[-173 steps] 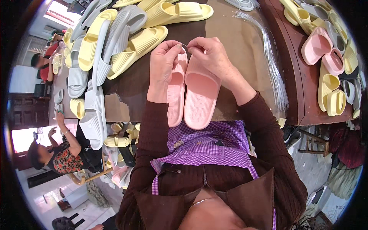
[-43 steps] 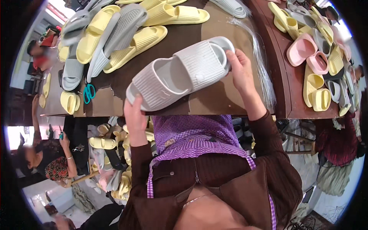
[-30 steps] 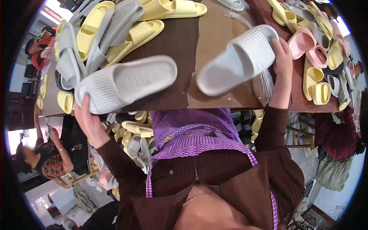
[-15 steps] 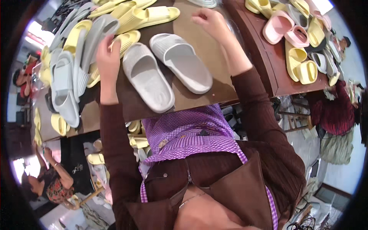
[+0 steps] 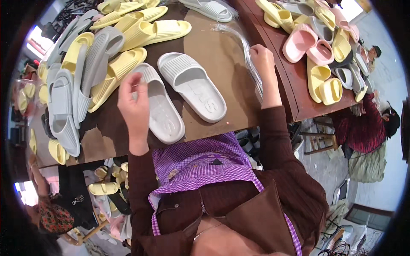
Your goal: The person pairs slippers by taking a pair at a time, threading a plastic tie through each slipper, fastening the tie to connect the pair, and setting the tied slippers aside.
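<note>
Two light grey slide slippers lie side by side on the brown table, toes pointing away from me. The left slipper (image 5: 164,117) is partly covered by my left hand (image 5: 134,109), whose fingers curl together over the outer side of its strap. Whether they pinch anything small, I cannot make out. To its right, the right slipper (image 5: 194,87) shows fully, with raised lettering on its footbed. My right hand (image 5: 263,64) is closed beside a bundle of thin clear strands (image 5: 245,45) near the table's right side. What its fingertips hold, if anything, is hidden.
Yellow slippers (image 5: 147,32) and grey slippers (image 5: 64,102) are heaped at the left. Another grey slipper (image 5: 215,10) lies at the far edge. Pink and yellow slippers (image 5: 318,79) cover a reddish table (image 5: 294,98) at right. Other people (image 5: 361,128) sit at both sides.
My left hand has moved right, from beside the yellow slippers to the left grey slipper. My right hand has moved right and nearer, beside the strands. The whole view has shifted slightly.
</note>
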Demonstrator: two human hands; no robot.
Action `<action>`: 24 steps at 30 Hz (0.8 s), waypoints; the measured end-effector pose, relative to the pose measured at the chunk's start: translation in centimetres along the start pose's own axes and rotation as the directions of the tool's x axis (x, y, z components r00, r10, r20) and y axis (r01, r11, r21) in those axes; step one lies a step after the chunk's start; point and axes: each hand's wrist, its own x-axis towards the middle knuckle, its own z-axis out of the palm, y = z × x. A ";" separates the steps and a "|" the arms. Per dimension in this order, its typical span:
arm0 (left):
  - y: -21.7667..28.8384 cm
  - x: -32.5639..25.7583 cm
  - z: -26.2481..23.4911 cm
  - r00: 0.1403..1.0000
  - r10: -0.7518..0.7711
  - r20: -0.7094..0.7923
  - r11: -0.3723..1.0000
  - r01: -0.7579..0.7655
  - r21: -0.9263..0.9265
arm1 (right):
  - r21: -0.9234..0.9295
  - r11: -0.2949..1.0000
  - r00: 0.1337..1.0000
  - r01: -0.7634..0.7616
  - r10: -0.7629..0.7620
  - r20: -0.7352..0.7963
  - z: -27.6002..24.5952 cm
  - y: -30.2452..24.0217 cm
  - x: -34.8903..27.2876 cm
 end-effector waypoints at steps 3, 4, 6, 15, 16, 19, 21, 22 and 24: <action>2.1 -0.7 2.1 0.986 -0.040 0.162 0.977 0.073 -0.200 | 0.127 0.991 0.998 0.041 -0.047 0.051 -2.1 -4.4 -1.3; 2.6 -0.8 2.8 0.966 0.000 0.260 0.985 0.045 -0.169 | 0.133 0.990 0.997 0.046 -0.054 0.056 -2.2 -5.4 -2.0; 3.5 -0.7 5.2 0.912 0.118 0.393 0.987 -0.064 -0.149 | 0.191 0.976 0.978 0.110 -0.140 0.154 -2.4 -6.9 -3.1; 0.1 0.5 13.4 0.732 0.254 0.632 0.965 -0.236 -0.114 | 0.518 0.855 0.858 -0.014 -0.256 0.446 -1.8 -7.5 -4.4; 0.0 0.5 13.3 0.699 0.145 0.700 0.988 -0.138 -0.066 | 0.524 0.851 0.856 -0.016 -0.259 0.447 -1.7 -7.2 -4.2; -0.9 0.4 12.9 0.732 0.117 0.671 0.986 -0.166 0.009 | 0.418 0.904 0.939 0.093 -0.219 0.265 -1.3 -6.4 -3.4; -0.8 0.1 13.0 0.736 0.111 0.668 0.983 -0.181 0.036 | 0.290 0.930 0.948 0.228 -0.280 0.153 0.6 -5.2 -3.4; -0.7 0.1 12.8 0.759 0.091 0.645 0.990 -0.142 0.027 | 0.143 0.923 0.929 0.356 -0.367 0.053 2.1 -4.4 -3.5; -0.6 0.1 12.6 0.799 0.052 0.599 0.998 -0.065 -0.001 | -0.021 0.892 0.892 0.451 -0.451 -0.033 3.9 -3.4 -3.2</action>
